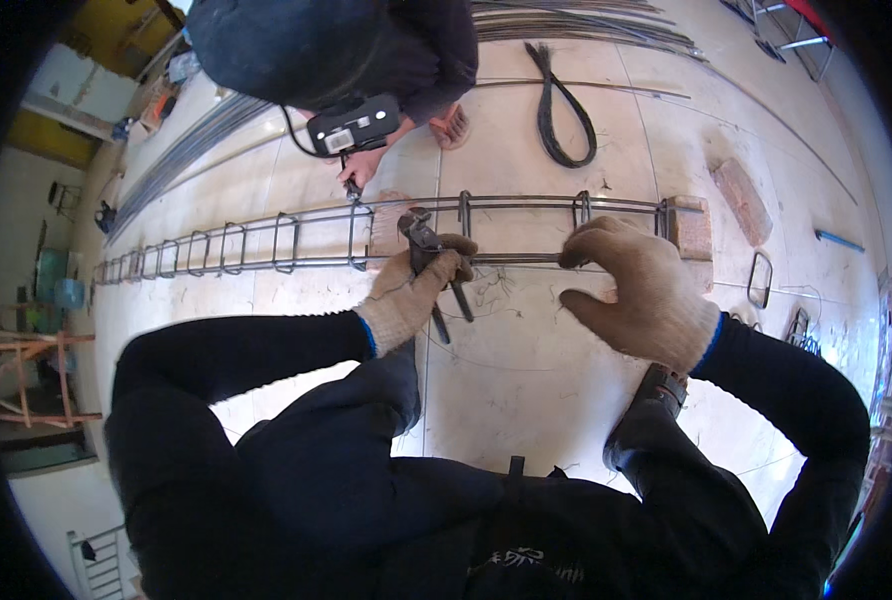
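My left hand [411, 292], in a pale work glove, is closed around a pair of pincers [421, 237]. Their dark jaws point up and away over the long rebar cage [526, 202], while the handles hang down toward me. Beside the right part of the cage is my right hand [641, 285], also gloved, with thumb and fingers apart and nothing seen between them. Its fingertips are close to the near bars; whether they touch cannot be made out. Square stirrups [466, 215] ring the long bars. One brick [688, 240] props the right end, and another brick [388, 222] lies beneath the middle.
Across the cage crouches a co-worker in a dark cap [286, 50], one hand [363, 167] at the far bar with a tool. Beyond lie a looped bundle of tie wire [588, 150] and long loose rods [586, 25]. A loose brick [742, 202] and a stirrup [759, 280] are at right.
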Demonstrator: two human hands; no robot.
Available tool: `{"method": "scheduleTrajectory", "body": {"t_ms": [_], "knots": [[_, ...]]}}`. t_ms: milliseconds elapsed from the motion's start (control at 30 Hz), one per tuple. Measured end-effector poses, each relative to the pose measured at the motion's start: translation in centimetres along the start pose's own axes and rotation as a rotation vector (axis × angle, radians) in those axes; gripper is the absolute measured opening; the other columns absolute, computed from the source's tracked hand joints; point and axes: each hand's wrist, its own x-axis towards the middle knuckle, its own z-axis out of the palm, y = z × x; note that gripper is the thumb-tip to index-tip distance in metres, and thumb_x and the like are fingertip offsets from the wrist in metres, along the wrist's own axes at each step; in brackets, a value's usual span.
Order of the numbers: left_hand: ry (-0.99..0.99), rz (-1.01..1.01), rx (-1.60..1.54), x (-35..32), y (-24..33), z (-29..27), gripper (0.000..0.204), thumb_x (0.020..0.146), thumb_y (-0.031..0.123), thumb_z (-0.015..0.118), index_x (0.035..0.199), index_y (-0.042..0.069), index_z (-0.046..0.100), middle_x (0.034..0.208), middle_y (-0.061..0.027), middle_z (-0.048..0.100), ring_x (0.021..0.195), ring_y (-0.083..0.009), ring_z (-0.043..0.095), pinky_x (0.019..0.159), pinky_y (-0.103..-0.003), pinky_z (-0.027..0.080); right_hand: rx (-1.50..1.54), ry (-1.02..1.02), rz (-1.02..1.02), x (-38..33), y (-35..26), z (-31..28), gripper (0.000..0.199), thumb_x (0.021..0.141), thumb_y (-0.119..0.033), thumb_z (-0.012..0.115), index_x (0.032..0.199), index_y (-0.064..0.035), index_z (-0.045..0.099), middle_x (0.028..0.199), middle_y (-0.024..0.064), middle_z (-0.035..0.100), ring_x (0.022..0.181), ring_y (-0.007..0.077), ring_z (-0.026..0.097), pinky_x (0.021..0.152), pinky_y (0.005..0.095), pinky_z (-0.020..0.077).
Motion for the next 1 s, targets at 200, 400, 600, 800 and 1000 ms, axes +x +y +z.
{"method": "scheduleTrajectory", "body": {"t_ms": [200,400,600,800,1000], "knots": [[0.327,0.012,-0.153,-0.7,-2.9,2.0,0.03,0.113,0.027,0.053,0.125,0.003,0.068,0.106,-0.0051,0.073,0.099,-0.0156,0.065,0.088,-0.032,0.052,-0.133,-0.025,-0.076,5.0,-3.8,7.9,0.079,0.071,-0.031,0.095,0.135,0.0014,0.061,0.128,0.0249,0.067,0.125,0.0428,0.062,0.11,0.0503,0.0481],[0.725,-0.159,-0.343,1.4,-4.0,0.3,0.041,0.114,0.037,0.049,0.134,0.003,0.06,0.106,-0.0082,0.071,0.092,-0.016,0.063,0.08,-0.032,0.051,0.139,-0.143,0.351,5.1,-5.4,20.1,0.042,0.094,-0.028,0.075,0.123,0.0006,0.064,0.099,0.0254,0.071,0.092,0.0394,0.071,0.082,0.0466,0.0565],[0.6,-0.198,-0.912,0.9,-4.9,-1.9,0.051,0.11,0.051,0.056,0.135,0.007,0.059,0.107,-0.0095,0.07,0.095,-0.0223,0.069,0.086,-0.039,0.057,1.465,-0.253,0.472,2.5,-4.0,24.4,0.035,0.11,-0.033,0.055,0.111,0.0011,0.063,0.081,0.0086,0.063,0.063,0.0204,0.06,0.059,0.0357,0.0502],[0.009,-0.511,-0.871,-1.1,-3.1,-7.4,0.063,0.107,0.062,0.053,0.138,0.007,0.06,0.115,-0.0155,0.071,0.112,-0.0326,0.072,0.103,-0.046,0.056,0.833,-0.113,0.444,2.6,2.7,24.1,0.03,0.108,-0.026,0.057,0.104,0.0013,0.069,0.085,0.0119,0.069,0.07,0.0236,0.064,0.068,0.037,0.0525],[-0.336,-0.299,-0.075,-2.4,-5.2,-5.5,0.046,0.113,0.044,0.049,0.131,0.004,0.063,0.12,-0.0183,0.071,0.106,-0.028,0.072,0.095,-0.042,0.059,0.128,-0.039,0.009,-0.3,6.8,10.0,0.013,0.102,-0.009,0.066,0.104,0.0019,0.072,0.09,0.0208,0.073,0.086,0.0357,0.074,0.077,0.0395,0.0576]]}}
